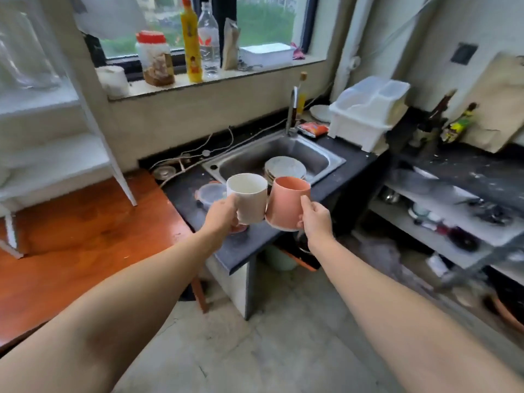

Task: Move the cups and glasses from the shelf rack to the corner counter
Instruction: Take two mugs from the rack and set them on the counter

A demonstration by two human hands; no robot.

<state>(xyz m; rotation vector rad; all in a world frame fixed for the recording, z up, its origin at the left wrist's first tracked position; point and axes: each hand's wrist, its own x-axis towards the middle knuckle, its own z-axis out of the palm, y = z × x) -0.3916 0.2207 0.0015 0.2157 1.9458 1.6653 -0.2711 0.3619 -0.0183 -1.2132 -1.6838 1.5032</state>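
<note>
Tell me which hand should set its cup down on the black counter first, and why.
Left, probably. The left hand holds the white cup over the black counter beside the lidded container. The right hand holds the pink cup nearer the counter's front edge, beside the sink.

Two cups in hand above the dark counter [241,251]: one white cup [249,198], one pink cup [286,205]. Behind it, two bottles and one jar on the windowsill [226,80].

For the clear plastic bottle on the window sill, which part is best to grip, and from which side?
Probably grip the clear plastic bottle around its middle, from the front. It stands upright, wedged between the yellow bottle and a paper bag, so only the room-facing side looks free.
</note>
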